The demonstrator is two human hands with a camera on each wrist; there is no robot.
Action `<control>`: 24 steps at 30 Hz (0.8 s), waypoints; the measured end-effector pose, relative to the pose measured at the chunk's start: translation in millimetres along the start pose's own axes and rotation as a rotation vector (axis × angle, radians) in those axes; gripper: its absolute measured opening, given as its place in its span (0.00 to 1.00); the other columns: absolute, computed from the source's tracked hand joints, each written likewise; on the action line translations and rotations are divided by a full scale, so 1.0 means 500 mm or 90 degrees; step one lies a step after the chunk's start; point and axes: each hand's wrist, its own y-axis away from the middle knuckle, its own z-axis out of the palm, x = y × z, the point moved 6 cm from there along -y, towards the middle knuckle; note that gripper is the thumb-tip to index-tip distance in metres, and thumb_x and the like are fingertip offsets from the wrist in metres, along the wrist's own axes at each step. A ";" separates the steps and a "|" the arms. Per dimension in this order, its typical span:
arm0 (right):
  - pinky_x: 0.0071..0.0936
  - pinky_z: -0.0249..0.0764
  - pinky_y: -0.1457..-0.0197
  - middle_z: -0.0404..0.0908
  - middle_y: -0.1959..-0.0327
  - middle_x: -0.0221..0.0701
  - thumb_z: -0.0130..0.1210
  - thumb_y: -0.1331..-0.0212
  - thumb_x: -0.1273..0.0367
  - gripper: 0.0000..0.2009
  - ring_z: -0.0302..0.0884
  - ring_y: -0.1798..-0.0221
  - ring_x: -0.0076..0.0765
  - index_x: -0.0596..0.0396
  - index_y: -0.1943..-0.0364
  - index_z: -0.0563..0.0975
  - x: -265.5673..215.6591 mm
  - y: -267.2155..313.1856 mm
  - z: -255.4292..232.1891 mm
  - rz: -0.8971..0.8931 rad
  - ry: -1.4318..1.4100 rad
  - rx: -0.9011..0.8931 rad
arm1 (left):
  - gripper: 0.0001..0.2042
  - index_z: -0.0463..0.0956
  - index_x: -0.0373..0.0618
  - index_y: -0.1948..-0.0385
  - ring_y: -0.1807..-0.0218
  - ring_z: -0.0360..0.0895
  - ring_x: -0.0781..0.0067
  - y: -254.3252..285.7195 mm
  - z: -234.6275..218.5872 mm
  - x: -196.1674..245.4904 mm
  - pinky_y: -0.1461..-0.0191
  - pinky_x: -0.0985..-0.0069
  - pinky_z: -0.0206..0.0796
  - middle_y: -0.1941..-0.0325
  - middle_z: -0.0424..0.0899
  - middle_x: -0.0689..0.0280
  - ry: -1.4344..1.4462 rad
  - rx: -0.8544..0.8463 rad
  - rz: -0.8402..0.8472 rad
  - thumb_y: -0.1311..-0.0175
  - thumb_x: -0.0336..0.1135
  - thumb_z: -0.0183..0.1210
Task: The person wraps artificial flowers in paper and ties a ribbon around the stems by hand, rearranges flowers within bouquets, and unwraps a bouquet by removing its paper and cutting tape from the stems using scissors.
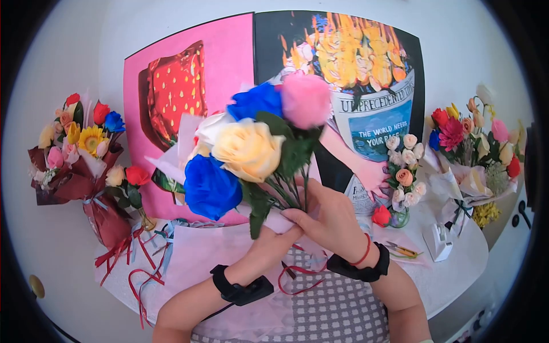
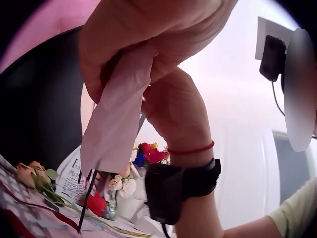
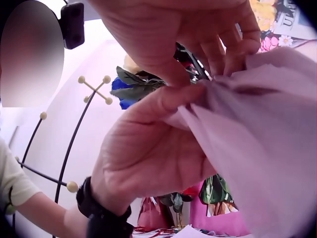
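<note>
Both hands hold a bouquet of artificial flowers up in front of the chest, its heads leaning left. It has a cream rose (image 1: 249, 150), blue roses (image 1: 211, 187), a pink flower (image 1: 306, 100) and green leaves, with pale pink wrapping paper (image 3: 257, 144) about the stems. My left hand (image 1: 273, 247) grips the paper-wrapped stems from below, its thumb on the gathered paper in the right wrist view. Against it, my right hand (image 1: 331, 214) curls round the stems and paper from the other side. In the left wrist view the paper (image 2: 116, 114) hangs down from the grip.
Pink paper sheets (image 1: 200, 251) and red ribbons (image 1: 146, 274) lie on the table. Wrapped bouquets stand at left (image 1: 106, 211) and right (image 1: 469, 183). Yellow-handled scissors (image 1: 405, 250), a white tape dispenser (image 1: 439, 243) and a small flower vase (image 1: 399, 218) are at right.
</note>
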 end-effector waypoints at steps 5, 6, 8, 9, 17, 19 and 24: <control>0.29 0.62 0.78 0.69 0.86 0.32 0.61 0.55 0.64 0.12 0.69 0.83 0.33 0.59 0.73 0.74 0.061 -0.004 -0.002 0.107 -0.091 0.007 | 0.15 0.67 0.37 0.56 0.59 0.73 0.76 -0.011 -0.021 0.015 0.59 0.78 0.65 0.62 0.75 0.65 0.013 0.046 -0.036 0.48 0.25 0.53; 0.29 0.62 0.78 0.69 0.86 0.32 0.61 0.55 0.64 0.12 0.69 0.83 0.33 0.59 0.73 0.74 0.078 -0.008 -0.002 0.113 -0.091 0.011 | 0.16 0.67 0.37 0.57 0.59 0.73 0.74 -0.011 -0.031 0.017 0.58 0.78 0.66 0.62 0.75 0.64 0.058 0.090 -0.029 0.49 0.24 0.54; 0.26 0.62 0.77 0.70 0.85 0.28 0.59 0.51 0.67 0.10 0.68 0.80 0.23 0.60 0.72 0.73 0.124 -0.019 -0.006 0.146 -0.303 0.054 | 0.18 0.65 0.36 0.55 0.57 0.73 0.71 -0.028 -0.061 0.001 0.55 0.76 0.66 0.59 0.75 0.63 0.080 0.107 -0.023 0.50 0.24 0.53; 0.15 0.64 0.65 0.76 0.69 0.23 0.53 0.44 0.70 0.09 0.67 0.69 0.16 0.61 0.62 0.72 0.126 -0.024 -0.012 0.156 -0.376 0.023 | 0.19 0.65 0.36 0.53 0.56 0.73 0.70 -0.033 -0.074 0.001 0.54 0.75 0.66 0.58 0.75 0.62 0.088 0.130 -0.044 0.50 0.24 0.54; 0.17 0.62 0.57 0.76 0.70 0.25 0.46 0.39 0.70 0.09 0.68 0.66 0.18 0.59 0.57 0.70 0.129 -0.039 -0.086 0.128 -0.483 0.043 | 0.23 0.62 0.38 0.48 0.52 0.73 0.70 -0.043 -0.064 0.023 0.51 0.73 0.68 0.51 0.73 0.61 0.092 0.090 -0.070 0.46 0.29 0.56; 0.17 0.63 0.57 0.74 0.68 0.25 0.45 0.39 0.71 0.13 0.68 0.66 0.17 0.61 0.52 0.67 0.123 -0.039 -0.094 0.132 -0.476 0.030 | 0.22 0.62 0.37 0.48 0.52 0.73 0.70 -0.047 -0.053 0.026 0.50 0.72 0.68 0.52 0.74 0.61 0.095 0.071 -0.081 0.46 0.31 0.56; 0.17 0.68 0.68 0.72 0.68 0.29 0.48 0.43 0.73 0.10 0.72 0.70 0.20 0.63 0.59 0.68 0.122 -0.037 -0.064 0.107 -0.535 0.026 | 0.22 0.63 0.37 0.48 0.53 0.74 0.70 -0.038 -0.014 0.016 0.50 0.72 0.68 0.54 0.75 0.62 0.102 0.025 -0.076 0.45 0.31 0.56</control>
